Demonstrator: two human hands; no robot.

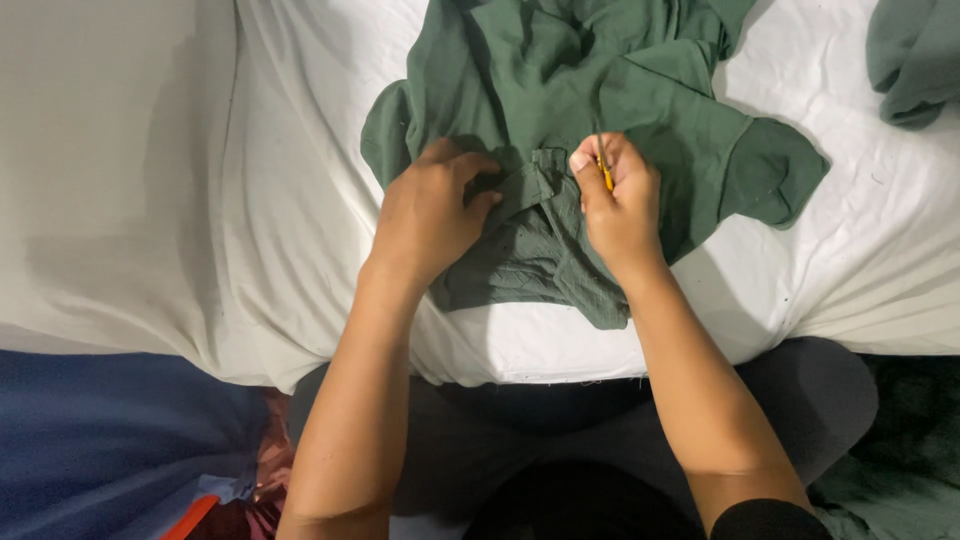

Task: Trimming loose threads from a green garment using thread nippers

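Green garment (560,110) lies crumpled on the white sheet (300,200), spreading toward 12 o'clock from both hands. At 9 o'clock on it, the left hand (430,215) presses down, fingers curled into the fabric. At 3 o'clock, the right hand (620,200) pinches a thin yellow tool (604,172) against the cloth.

We see both forearms bare from wrist to elbow. A black sleeve edge shows at the right arm's upper end, near the frame's bottom. Dark grey trousers cover the legs. We see no rings or bracelets.
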